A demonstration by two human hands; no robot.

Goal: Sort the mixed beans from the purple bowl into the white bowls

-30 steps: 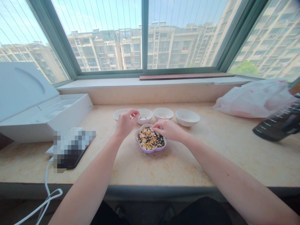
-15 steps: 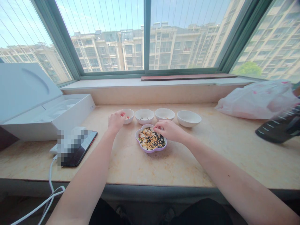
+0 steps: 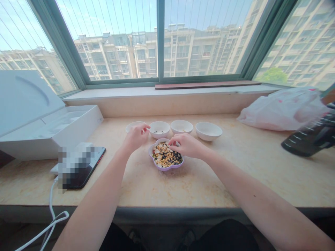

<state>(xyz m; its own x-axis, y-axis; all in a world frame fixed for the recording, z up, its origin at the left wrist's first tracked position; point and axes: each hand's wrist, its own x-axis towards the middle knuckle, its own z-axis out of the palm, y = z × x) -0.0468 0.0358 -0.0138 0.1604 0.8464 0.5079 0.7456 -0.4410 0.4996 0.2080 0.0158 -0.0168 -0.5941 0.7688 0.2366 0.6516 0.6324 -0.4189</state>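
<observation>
Here, lobed purple bowl [image 3: 170, 168] holding black, tan, whitish beans [image 3: 166, 158]; left hand [image 3: 136, 137], right hand [image 3: 187, 145] half-curled, grasp unclear.

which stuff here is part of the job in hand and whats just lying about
Part of the job, it seems:
left hand
right hand
purple bowl
mixed beans in it
four white bowls

Just lying about, it seems:
open white box
phone
white cable
plastic bag
dark container
reddish strip on the windowsill

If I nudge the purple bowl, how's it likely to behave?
The purple bowl probably slides rather than tips, since it looks low and wide. The beans inside could spill if tilted, as they look loose and uncovered.
</observation>
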